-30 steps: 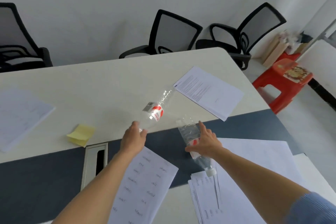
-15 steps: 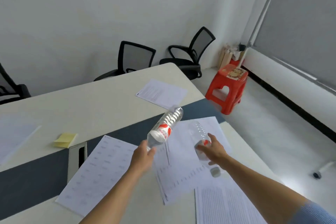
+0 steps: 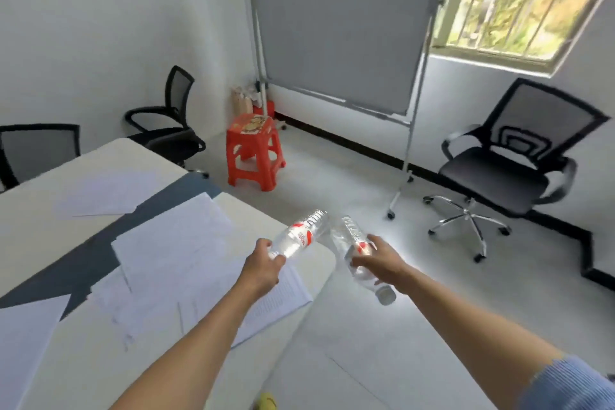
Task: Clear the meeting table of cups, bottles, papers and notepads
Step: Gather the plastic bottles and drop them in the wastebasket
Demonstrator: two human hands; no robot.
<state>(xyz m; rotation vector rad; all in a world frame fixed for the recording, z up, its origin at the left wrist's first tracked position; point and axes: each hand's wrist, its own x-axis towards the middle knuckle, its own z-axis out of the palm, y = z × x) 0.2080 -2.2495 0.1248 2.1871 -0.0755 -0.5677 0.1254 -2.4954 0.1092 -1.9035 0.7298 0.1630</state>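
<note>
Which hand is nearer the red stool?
Left. The left hand is just below the red stool in frame, over the table corner; the right hand is further right, over the floor.

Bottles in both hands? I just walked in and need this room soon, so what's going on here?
A person is clearing the meeting table. The left hand holds one clear plastic bottle by its neck end, and the right hand holds a second bottle, cap pointing down. Both are lifted off the table, out past its corner. Loose papers are still spread across the tabletop.
</note>
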